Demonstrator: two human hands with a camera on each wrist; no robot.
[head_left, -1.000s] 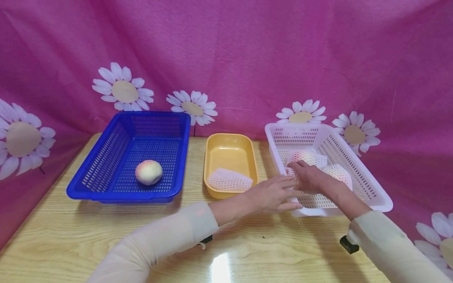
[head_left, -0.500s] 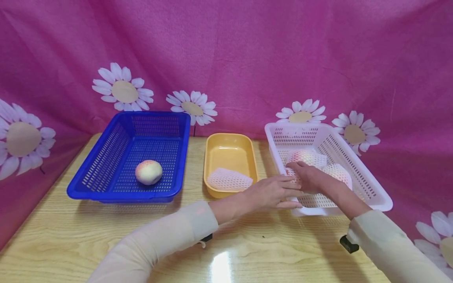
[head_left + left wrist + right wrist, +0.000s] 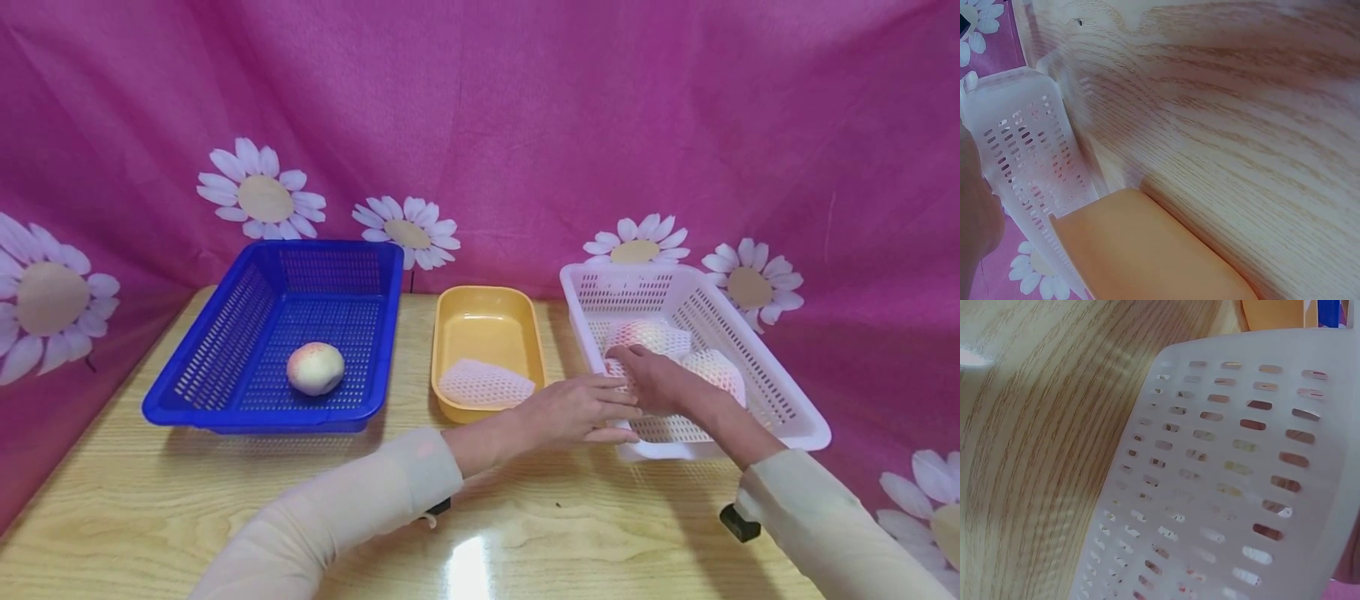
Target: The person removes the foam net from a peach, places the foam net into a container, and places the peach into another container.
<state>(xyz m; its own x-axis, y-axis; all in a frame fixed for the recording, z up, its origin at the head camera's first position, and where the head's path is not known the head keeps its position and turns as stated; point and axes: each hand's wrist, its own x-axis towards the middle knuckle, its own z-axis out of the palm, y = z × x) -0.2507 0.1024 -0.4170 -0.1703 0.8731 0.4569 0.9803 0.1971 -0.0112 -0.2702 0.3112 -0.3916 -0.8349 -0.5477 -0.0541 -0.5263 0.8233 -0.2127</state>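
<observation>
- Magenta daisy-print cloth (image 3: 480,150) behind a wood-grain worktop (image 3: 570,533).
- Blue perforated basket (image 3: 262,417), left, holding one bare fruit (image 3: 315,369).
- White perforated basket (image 3: 675,451), right.
- Yellow tray (image 3: 487,337) between, with foam netting (image 3: 486,383).
- Left hand (image 3: 579,409), fingers extended, at the white basket's rim.
- Right hand (image 3: 660,381) reaching inside, fingers curled round a netted fruit (image 3: 617,368).

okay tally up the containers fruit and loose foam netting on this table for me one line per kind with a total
Blue basket: 1
White basket: 1
Yellow tray: 1
Bare fruit: 1
Netted fruit: 3, one mostly hidden by the right hand
Loose foam net: 1
Total: 8
</observation>
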